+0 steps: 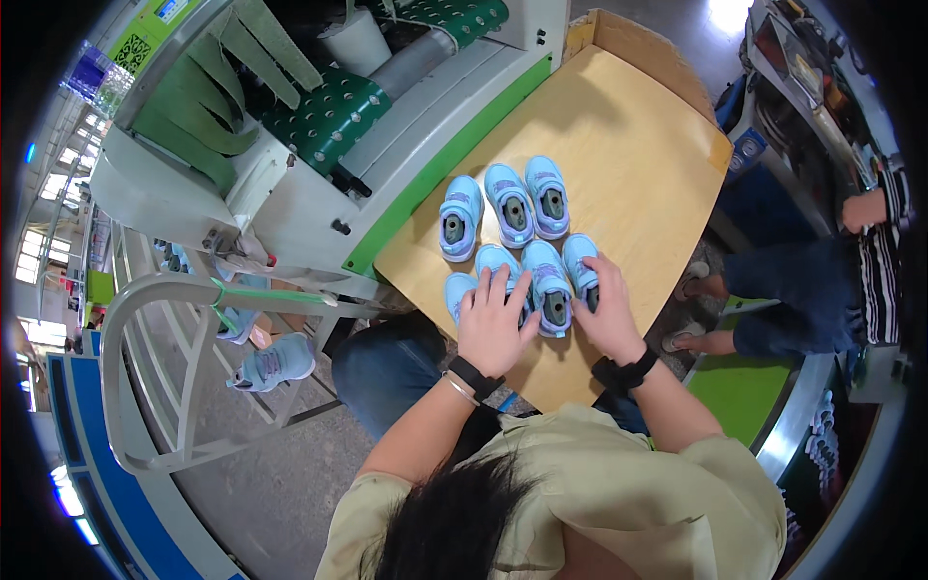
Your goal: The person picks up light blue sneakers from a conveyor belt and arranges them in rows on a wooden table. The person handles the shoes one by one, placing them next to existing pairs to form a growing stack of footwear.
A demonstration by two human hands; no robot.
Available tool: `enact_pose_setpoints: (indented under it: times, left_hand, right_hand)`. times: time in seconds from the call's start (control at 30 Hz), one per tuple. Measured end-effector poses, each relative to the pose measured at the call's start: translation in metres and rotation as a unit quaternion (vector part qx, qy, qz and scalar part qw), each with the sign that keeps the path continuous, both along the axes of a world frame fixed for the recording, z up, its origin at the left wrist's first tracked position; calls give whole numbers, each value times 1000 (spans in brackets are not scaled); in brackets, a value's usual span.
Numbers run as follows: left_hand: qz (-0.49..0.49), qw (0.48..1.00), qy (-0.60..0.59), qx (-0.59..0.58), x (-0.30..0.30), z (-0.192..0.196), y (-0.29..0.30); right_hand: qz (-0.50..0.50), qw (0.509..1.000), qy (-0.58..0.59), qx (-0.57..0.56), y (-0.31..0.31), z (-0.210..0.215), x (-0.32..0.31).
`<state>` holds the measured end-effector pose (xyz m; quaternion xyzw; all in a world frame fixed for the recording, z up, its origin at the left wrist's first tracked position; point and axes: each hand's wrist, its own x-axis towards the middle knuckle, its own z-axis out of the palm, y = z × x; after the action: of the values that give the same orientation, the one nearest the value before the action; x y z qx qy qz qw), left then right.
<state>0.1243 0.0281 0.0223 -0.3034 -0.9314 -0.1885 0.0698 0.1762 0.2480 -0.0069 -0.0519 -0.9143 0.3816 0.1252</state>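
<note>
Light blue children's sneakers with purple laces and dark inserts in their openings stand in two rows on a wooden board. The far row has a left sneaker point(461, 215), a middle sneaker point(509, 201) and a right sneaker point(547, 193). My left hand point(491, 327) lies with spread fingers over two near-row sneakers, one at the row's left end point(454, 290) and one beside it point(495, 259), hiding much of both. At the row's right end, my right hand point(611, 314) has thumb and fingers around a sneaker point(579, 249). Between my hands stands another sneaker point(548, 280).
The wooden board point(638, 135) has a cardboard edge point(648, 53) at its far side. Left of it is a machine with a green perforated belt point(333, 116). A metal rack point(198, 367) holds more sneakers point(275, 362). Another person's legs point(793, 300) are at right.
</note>
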Motion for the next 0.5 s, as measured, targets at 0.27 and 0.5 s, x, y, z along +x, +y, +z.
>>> enact_pose_setpoints:
  times: [0.27,0.5]
  left_hand:
    - [6,1000,-4,-7,2,1,-1]
    - [5,1000,-5,-8,1,1,-1]
  right_hand:
    - [-28,999,20,-21,-6,-9,0]
    - [-29,999,33,-19,-7,-4,-2]
